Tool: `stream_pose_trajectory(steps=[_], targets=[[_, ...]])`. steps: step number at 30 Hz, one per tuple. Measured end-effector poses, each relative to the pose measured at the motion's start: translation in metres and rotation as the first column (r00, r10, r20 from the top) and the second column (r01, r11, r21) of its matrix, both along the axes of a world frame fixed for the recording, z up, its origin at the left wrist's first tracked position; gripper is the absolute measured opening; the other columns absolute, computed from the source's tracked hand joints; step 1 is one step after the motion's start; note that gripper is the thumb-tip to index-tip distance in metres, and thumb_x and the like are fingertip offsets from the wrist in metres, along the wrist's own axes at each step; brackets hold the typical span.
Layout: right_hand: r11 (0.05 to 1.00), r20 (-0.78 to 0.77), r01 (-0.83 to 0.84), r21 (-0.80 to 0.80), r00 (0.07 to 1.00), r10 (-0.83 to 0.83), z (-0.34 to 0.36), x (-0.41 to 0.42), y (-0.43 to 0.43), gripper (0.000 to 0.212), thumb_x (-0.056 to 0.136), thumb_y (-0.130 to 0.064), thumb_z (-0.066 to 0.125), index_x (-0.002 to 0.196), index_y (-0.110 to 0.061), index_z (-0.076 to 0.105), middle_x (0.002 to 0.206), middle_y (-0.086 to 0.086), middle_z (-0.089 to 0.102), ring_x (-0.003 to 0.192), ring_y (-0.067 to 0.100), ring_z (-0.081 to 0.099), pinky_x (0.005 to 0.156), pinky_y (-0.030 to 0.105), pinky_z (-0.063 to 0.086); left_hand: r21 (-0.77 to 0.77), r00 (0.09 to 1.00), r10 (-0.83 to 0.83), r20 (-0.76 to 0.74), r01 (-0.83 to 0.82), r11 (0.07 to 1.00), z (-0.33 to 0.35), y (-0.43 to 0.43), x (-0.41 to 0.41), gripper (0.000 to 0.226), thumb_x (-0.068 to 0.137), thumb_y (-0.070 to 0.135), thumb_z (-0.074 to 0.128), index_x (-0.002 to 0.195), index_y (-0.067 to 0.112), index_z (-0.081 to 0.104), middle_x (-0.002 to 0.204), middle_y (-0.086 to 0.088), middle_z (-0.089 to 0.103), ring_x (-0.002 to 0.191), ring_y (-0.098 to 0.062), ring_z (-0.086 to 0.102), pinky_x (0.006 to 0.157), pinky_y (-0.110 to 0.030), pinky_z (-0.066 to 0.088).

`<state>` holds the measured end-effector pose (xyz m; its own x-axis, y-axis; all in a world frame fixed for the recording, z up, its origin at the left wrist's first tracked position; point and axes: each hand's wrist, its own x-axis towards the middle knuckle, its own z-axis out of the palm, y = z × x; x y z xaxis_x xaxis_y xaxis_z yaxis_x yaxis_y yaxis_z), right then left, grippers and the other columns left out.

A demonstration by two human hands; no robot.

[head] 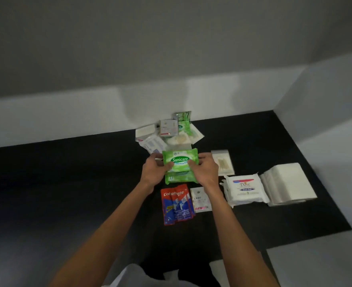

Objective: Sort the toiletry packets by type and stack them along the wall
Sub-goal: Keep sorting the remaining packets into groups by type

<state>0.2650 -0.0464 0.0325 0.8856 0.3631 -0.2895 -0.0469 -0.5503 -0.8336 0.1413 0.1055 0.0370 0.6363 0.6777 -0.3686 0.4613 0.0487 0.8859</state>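
Forearms: both reach forward from the bottom edge over the black surface (67, 183) and converge on one green pack.
Left hand (153, 169): your fingers curl round the left end of the top Sanicare pack (180, 159), thumb on its face.
Right hand (207, 169): you grip the right end of the same pack, thumb on its face.
Pack position: held directly over a second Sanicare pack (179, 178); whether the two touch cannot be told.
Sorted groups: Colgate sachets (177, 204) and a Dove sachet (200, 200) lie nearest you; a Dove wipes pack (245, 188) and a white tissue stack (286, 183) lie to the right.
Unsorted heap (171, 137): mixed packets against the white wall (88, 114), a third green pack (183, 126) among them.
Step in hand (judged): pairing the green wipes into one stack.
Technique: square your pack's edges over the lower one before you let go, and lower it flat with both ends together, since the soft film is likely to slide.
Caution: hold your wrists clear of the sachets beneath them.
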Motion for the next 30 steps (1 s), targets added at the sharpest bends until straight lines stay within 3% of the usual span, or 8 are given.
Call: stream_pose_trajectory(steps=[5, 11, 14, 17, 20, 23, 26, 30], targets=[[0.999, 0.009, -0.011, -0.038, 1.000, 0.011, -0.017, -0.015, -0.001, 0.046, 0.094, -0.034, 0.080, 0.130, -0.015, 0.059, 0.104, -0.002, 0.076, 0.093, 0.015, 0.076, 0.084, 0.044, 0.065, 0.040, 0.999, -0.016, -0.042, 0.018, 0.999, -0.011, -0.005, -0.009, 0.043, 0.091, 0.020, 0.083, 0.127, 0.015, 0.061, 0.110, -0.003, 0.074, 0.091, -0.010, 0.074, 0.063, -0.018, 0.057], [0.997, 0.026, -0.017, -0.073, 0.999, 0.019, -0.034, -0.011, -0.003, 0.038, 0.095, -0.030, 0.079, 0.125, -0.018, 0.058, 0.106, -0.001, 0.073, 0.091, 0.014, 0.074, 0.076, 0.033, 0.064, 0.067, 0.996, -0.005, -0.091, 0.011, 0.998, -0.027, -0.013, -0.001, 0.047, 0.091, 0.021, 0.083, 0.131, 0.012, 0.060, 0.113, -0.004, 0.071, 0.097, -0.014, 0.073, 0.080, -0.035, 0.064], [0.996, 0.036, -0.027, -0.085, 0.999, 0.030, -0.044, -0.004, -0.003, 0.038, 0.094, -0.032, 0.079, 0.123, -0.021, 0.057, 0.111, 0.002, 0.071, 0.092, 0.015, 0.073, 0.075, 0.031, 0.063, 0.126, 0.993, -0.008, -0.120, 0.023, 0.992, -0.036, -0.017, 0.005, 0.047, 0.092, 0.023, 0.082, 0.130, 0.009, 0.060, 0.113, -0.003, 0.072, 0.093, -0.009, 0.070, 0.074, -0.025, 0.059], [0.994, 0.014, -0.058, -0.088, 0.998, 0.060, -0.054, 0.001, -0.003, 0.037, 0.095, -0.031, 0.078, 0.124, -0.020, 0.057, 0.115, 0.006, 0.069, 0.097, 0.017, 0.071, 0.067, 0.019, 0.054, 0.185, 0.988, -0.006, -0.152, 0.034, 0.982, -0.041, -0.021, 0.009, 0.043, 0.094, 0.022, 0.080, 0.129, 0.008, 0.060, 0.111, 0.000, 0.069, 0.090, -0.005, 0.066, 0.071, -0.016, 0.052], [0.991, 0.015, -0.100, -0.084, 0.995, 0.102, -0.060, 0.000, -0.006, 0.038, 0.097, -0.034, 0.075, 0.126, -0.021, 0.056, 0.122, 0.008, 0.066, 0.102, 0.016, 0.068, 0.068, 0.017, 0.051, 0.265, 0.985, 0.012, -0.172, 0.035, 0.964, -0.048, -0.023, 0.009, 0.044, 0.092, 0.029, 0.080, 0.128, 0.011, 0.063, 0.118, -0.005, 0.068, 0.106, -0.017, 0.067, 0.090, -0.037, 0.060], [0.988, 0.064, -0.133, -0.078, 0.988, 0.138, -0.052, -0.006, -0.009, 0.055, 0.101, -0.027, 0.071, 0.150, -0.025, 0.044, 0.134, 0.001, 0.050, 0.106, 0.012, 0.056, 0.080, 0.023, 0.046, 0.301, 0.985, 0.029, -0.168, 0.023, 0.953, -0.062, -0.024, 0.006, 0.045, 0.089, 0.041, 0.078, 0.125, 0.020, 0.063, 0.116, -0.003, 0.068, 0.106, -0.019, 0.067, 0.090, -0.045, 0.062], [0.978, 0.140, -0.203, -0.050, 0.968, 0.208, -0.049, -0.012, -0.011, 0.049, 0.106, -0.025, 0.062, 0.149, -0.040, 0.045, 0.136, -0.001, 0.044, 0.109, 0.012, 0.057, 0.076, 0.020, 0.047, 0.254, 0.992, 0.049, -0.119, -0.017, 0.967, -0.059, -0.027, 0.006, 0.046, 0.092, 0.033, 0.080, 0.129, 0.014, 0.059, 0.113, -0.001, 0.071, 0.102, -0.017, 0.072, 0.083, -0.035, 0.064], [0.972, 0.142, -0.231, -0.053, 0.961, 0.236, -0.054, -0.015, -0.013, 0.037, 0.108, -0.029, 0.057, 0.142, -0.043, 0.051, 0.137, 0.000, 0.047, 0.111, 0.010, 0.055, 0.076, 0.018, 0.048, 0.191, 0.996, 0.076, -0.053, -0.065, 0.979, -0.054, -0.028, 0.003, 0.061, 0.092, 0.024, 0.082, 0.140, 0.017, 0.045, 0.108, 0.000, 0.068, 0.090, -0.007, 0.070, 0.065, -0.012, 0.053]])
